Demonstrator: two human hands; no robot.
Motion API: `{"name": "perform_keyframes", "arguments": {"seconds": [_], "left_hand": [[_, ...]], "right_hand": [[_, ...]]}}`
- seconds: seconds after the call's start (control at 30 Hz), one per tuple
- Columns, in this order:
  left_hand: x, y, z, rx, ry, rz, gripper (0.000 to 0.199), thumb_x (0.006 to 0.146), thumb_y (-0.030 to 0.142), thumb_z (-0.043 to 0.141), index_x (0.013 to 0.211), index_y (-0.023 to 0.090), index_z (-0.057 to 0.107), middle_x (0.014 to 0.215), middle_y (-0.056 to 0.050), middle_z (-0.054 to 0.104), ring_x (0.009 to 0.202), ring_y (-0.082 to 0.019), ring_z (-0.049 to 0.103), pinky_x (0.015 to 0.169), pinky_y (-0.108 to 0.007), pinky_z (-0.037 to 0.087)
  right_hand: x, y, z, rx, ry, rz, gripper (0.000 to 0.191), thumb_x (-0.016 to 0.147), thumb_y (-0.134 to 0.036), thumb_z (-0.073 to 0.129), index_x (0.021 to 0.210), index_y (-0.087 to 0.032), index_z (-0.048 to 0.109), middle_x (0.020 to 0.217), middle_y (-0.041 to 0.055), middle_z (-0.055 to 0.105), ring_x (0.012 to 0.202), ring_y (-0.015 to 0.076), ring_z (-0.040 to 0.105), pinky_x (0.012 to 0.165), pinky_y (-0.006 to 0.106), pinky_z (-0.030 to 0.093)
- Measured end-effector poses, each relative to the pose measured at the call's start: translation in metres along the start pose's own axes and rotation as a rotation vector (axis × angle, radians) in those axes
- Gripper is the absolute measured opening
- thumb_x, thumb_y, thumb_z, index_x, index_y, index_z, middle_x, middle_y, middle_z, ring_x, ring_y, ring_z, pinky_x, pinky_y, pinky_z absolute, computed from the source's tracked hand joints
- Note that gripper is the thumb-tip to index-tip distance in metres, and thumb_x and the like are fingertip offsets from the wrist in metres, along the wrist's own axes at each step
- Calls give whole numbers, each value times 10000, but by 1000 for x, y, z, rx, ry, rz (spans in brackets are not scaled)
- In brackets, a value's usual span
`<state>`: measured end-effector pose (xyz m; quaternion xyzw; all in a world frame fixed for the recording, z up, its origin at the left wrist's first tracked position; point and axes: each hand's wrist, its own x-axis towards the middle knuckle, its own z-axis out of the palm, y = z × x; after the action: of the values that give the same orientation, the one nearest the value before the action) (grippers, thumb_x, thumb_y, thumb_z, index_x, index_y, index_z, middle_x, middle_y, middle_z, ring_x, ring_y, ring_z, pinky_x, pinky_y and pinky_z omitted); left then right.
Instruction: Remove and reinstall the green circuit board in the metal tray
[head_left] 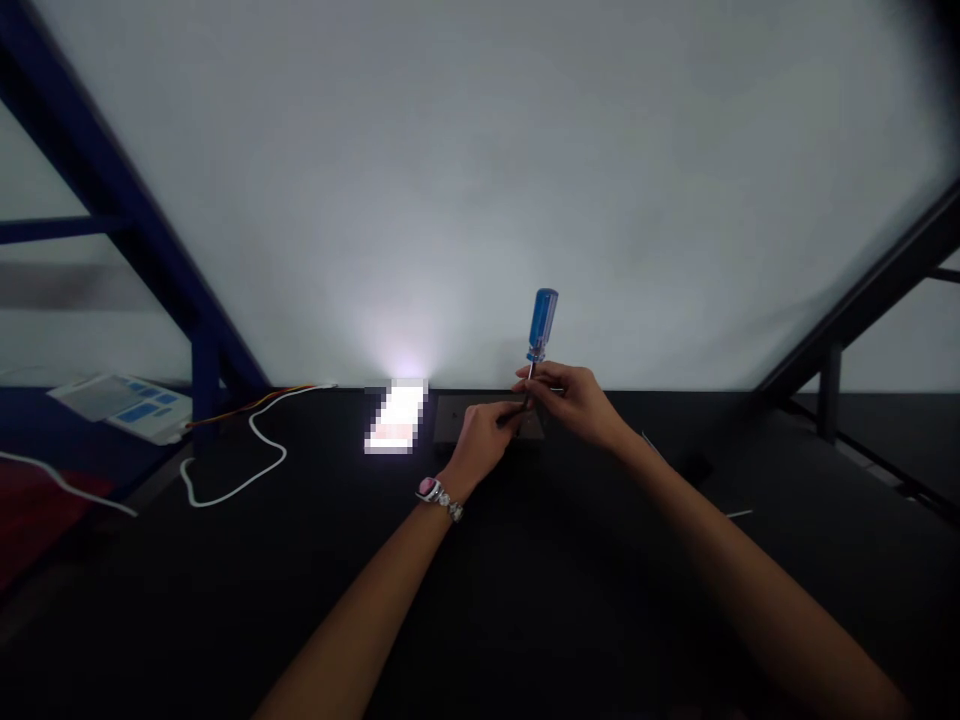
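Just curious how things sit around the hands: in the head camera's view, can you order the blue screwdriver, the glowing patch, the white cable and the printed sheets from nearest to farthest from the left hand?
From the left hand:
1. blue-handled screwdriver: right, beside its fingertips
2. glowing patch: just left, blurred
3. white cable: farther left, on the dark surface
4. printed sheets: far left

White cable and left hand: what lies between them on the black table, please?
In the head view, a bright blurred rectangle lies between the white cable and the left hand.
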<state>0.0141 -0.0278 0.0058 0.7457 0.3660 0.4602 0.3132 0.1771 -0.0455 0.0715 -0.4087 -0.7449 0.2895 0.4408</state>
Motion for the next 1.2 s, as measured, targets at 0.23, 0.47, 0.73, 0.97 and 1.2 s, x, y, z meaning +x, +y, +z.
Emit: {"name": "perform_keyframes", "arguments": {"seconds": [0.23, 0.47, 0.73, 0.97, 1.2], "left_hand": [[-3, 2, 5, -39, 114, -6, 222, 778, 291, 740, 956, 168, 693, 938, -61, 743, 848, -195, 691, 791, -299, 526], [-2, 1, 6, -2, 121, -4, 138, 861, 276, 635, 867, 177, 730, 828, -44, 750, 746, -182, 680, 700, -288, 502], [-2, 1, -3, -14, -12, 20, 211, 894, 295, 596, 1029, 205, 732, 973, -41, 755, 859, -194, 691, 798, -306, 512], [-1, 0, 6, -18, 130, -21, 164, 800, 306, 707, 892, 171, 693, 873, -51, 741, 786, -185, 678, 740, -292, 522], [0, 3, -1, 21, 28, 13, 215, 895, 314, 587, 960, 196, 755, 866, -35, 759, 763, -192, 684, 730, -297, 508]], "right_hand": [[5, 8, 8, -117, 190, -39, 257, 829, -369, 661, 686, -200, 530, 622, -13, 569, 567, 132, 530, 549, 272, 424], [6, 13, 14, -114, 266, -37, 276, 823, -396, 669, 687, -209, 517, 614, -24, 536, 549, 122, 491, 534, 273, 415], [4, -1, -4, -12, 7, 11, 224, 870, -361, 592, 976, -178, 665, 841, 65, 707, 665, 172, 645, 638, 334, 526], [8, 13, 14, -112, 263, -47, 351, 803, -406, 683, 616, -213, 457, 563, -42, 476, 523, 112, 454, 505, 262, 377], [4, 5, 7, 7, 98, 21, 247, 855, -411, 626, 989, -207, 664, 895, 52, 708, 627, 155, 628, 562, 298, 500]]}}
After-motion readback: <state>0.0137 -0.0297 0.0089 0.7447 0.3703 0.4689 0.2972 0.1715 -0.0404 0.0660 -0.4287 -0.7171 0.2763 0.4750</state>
